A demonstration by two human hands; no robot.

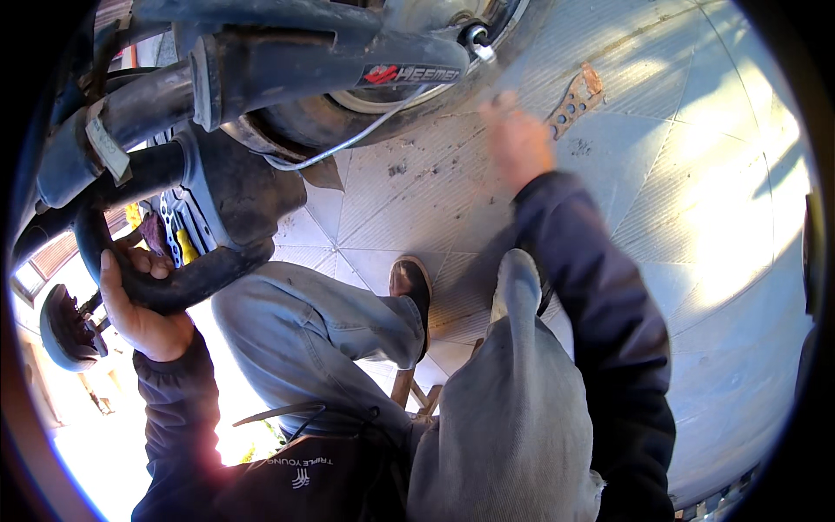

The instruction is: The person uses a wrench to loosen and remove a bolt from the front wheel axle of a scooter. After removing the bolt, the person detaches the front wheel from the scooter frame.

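Observation:
My left hand (143, 300) is wrapped around a thick black curved tube (213, 274) on the left side of a motorcycle. My right hand (519, 143) reaches out over the tiled floor, its fingers smeared by motion; whether they hold anything does not show. Just beyond it is the silver end fitting (481, 48) at the tip of a dark fork leg (287, 78), beside the wheel (409, 130). A thin grey cable (348, 143) curves below that leg. To the right of my right hand, a rusty perforated metal bracket (574, 100) lies on the floor.
My knees, in grey jeans (504, 409), are bent beneath the motorcycle, and a brown shoe (410, 291) rests on the tiles. Wooden stool legs (404, 387) show between them. Dark crumbs of dirt (398, 170) lie near the wheel. A black round-backed part (68, 331) juts out near my left wrist.

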